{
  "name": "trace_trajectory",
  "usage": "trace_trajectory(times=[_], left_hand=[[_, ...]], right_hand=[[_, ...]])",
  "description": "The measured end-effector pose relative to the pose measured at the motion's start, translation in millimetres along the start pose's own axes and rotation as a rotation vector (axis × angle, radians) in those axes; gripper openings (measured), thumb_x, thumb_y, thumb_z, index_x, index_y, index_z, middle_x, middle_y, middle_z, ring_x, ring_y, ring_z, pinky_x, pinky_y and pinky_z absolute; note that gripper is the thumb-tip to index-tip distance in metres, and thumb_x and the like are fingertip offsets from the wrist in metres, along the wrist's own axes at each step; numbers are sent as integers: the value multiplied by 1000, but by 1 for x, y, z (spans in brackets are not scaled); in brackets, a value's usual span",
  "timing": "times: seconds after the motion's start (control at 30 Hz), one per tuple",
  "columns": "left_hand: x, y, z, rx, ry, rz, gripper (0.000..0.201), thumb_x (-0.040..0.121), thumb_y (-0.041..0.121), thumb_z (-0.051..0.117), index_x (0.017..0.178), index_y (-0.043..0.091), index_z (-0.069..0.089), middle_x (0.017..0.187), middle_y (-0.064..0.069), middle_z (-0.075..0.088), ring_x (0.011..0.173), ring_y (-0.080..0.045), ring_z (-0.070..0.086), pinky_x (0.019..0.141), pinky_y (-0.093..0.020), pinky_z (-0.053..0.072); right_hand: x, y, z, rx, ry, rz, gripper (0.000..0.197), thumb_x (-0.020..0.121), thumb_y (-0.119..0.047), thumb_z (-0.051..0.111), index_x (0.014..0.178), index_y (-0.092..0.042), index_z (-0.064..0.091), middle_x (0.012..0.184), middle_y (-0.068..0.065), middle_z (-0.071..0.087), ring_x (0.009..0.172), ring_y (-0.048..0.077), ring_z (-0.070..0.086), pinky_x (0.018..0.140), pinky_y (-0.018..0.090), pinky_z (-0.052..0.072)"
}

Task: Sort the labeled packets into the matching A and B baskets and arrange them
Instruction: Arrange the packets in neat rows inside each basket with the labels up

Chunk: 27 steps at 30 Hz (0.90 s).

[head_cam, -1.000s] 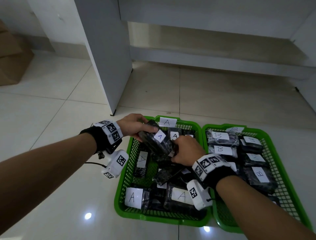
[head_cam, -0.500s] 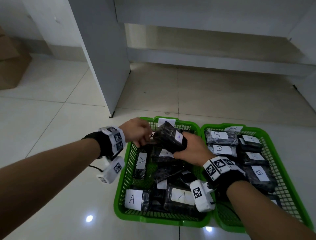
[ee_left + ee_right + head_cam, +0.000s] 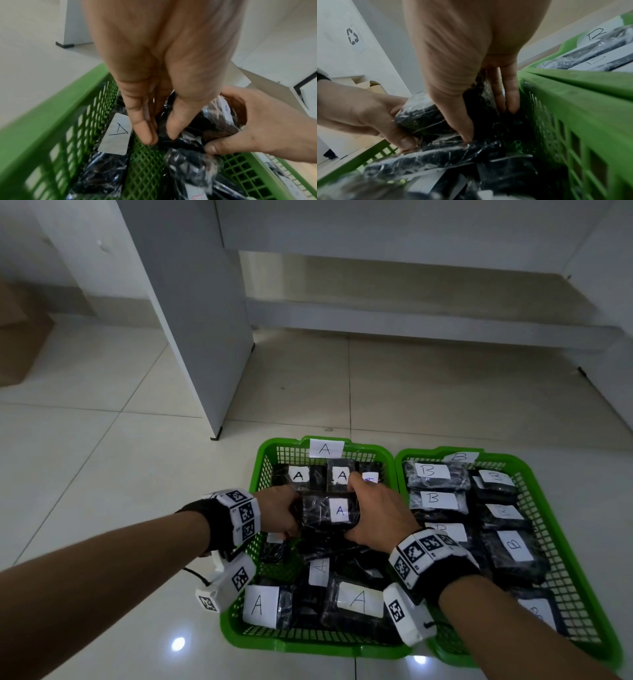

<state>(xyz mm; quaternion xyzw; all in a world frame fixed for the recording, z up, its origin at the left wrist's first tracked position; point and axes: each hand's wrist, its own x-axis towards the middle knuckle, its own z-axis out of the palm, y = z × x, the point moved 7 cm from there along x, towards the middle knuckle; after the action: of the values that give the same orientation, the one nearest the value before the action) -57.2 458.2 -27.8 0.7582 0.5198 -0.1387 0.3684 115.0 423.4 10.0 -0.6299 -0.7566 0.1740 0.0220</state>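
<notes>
A black packet with a white A label [image 3: 329, 512] lies flat, label up, in the middle of the green A basket [image 3: 263, 463], just behind the far row of A packets [image 3: 298, 476]. My left hand [image 3: 294, 518] grips its left end and my right hand [image 3: 357, 520] grips its right end. In the left wrist view my left hand [image 3: 161, 136] pinches the packet [image 3: 193, 129] between thumb and fingers. In the right wrist view my right hand [image 3: 488, 123] has its thumb on the near side of the packet [image 3: 423, 119] and its fingers behind it. The green B basket [image 3: 534, 484] holds B packets [image 3: 433, 498].
More A packets [image 3: 358, 601] lie loosely at the near end of the A basket. The two baskets touch side by side on a pale tiled floor [image 3: 102, 508]. A grey cabinet panel [image 3: 191, 337] stands behind on the left. A cardboard box [image 3: 20, 337] sits far left.
The packet was held up and tilted over the far part of the A basket. Both hands have brought it down and laid it flat, label up, behind the far row.
</notes>
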Motion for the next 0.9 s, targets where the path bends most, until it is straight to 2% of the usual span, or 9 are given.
trace_trajectory(times=[0.17,0.27,0.37,0.5,0.6,0.67,0.77,0.83,0.9], left_hand=[[-3,5,-2,-155,-55,35,51,72,7,83,118,11,63,115,-6,68,108,-24,64,97,-40,54],[-9,10,-1,-216,-113,99,39,73,1,81,104,19,65,109,-6,70,105,-22,66,96,-38,54],[-14,14,-3,-192,-114,156,34,76,-5,75,102,17,69,106,-6,73,102,-20,67,92,-34,55],[-12,26,-19,285,73,242,46,82,-7,57,124,10,65,118,-8,68,110,-22,62,87,-22,47],[-6,18,-5,571,-69,210,54,82,-3,63,132,14,59,128,-8,61,116,-25,59,92,-30,50],[-3,16,10,736,-154,224,49,83,1,65,130,14,61,128,-9,60,115,-29,60,87,-33,52],[-4,22,24,921,-58,351,25,96,16,53,114,9,69,118,-11,63,110,-32,59,89,-38,51],[-4,24,26,1065,76,462,16,90,23,62,89,15,76,99,-6,69,97,-28,62,82,-40,54],[-3,26,27,1177,199,566,9,78,19,69,71,23,74,82,3,71,84,-21,64,77,-33,56]], right_hand=[[-6,-12,-6,31,50,-154,64,63,-33,85,106,-30,38,90,-8,61,71,19,60,64,37,53],[-8,-15,-3,70,-8,-204,67,62,-36,85,111,-31,39,101,-7,63,78,20,62,68,38,53],[-7,-14,3,63,-58,-212,67,63,-29,84,111,-30,38,103,-5,62,81,22,61,69,41,54],[-7,-4,3,44,-104,-193,69,61,-18,83,115,-27,40,103,-4,61,82,20,60,69,41,56],[-8,10,2,97,-106,-131,71,61,-16,84,115,-31,40,97,-5,62,81,17,61,68,39,56],[-10,15,2,145,-92,-105,72,60,-18,85,115,-33,40,97,-7,62,83,15,61,70,37,56],[-11,16,3,172,-84,-102,71,61,-19,85,114,-34,41,99,-9,62,84,14,60,71,36,55],[-11,18,3,207,-79,-89,71,61,-18,85,115,-33,43,101,-10,61,84,12,59,69,32,54],[-11,22,2,249,-67,-70,70,60,-17,86,114,-34,44,99,-12,61,82,10,60,67,31,53]])
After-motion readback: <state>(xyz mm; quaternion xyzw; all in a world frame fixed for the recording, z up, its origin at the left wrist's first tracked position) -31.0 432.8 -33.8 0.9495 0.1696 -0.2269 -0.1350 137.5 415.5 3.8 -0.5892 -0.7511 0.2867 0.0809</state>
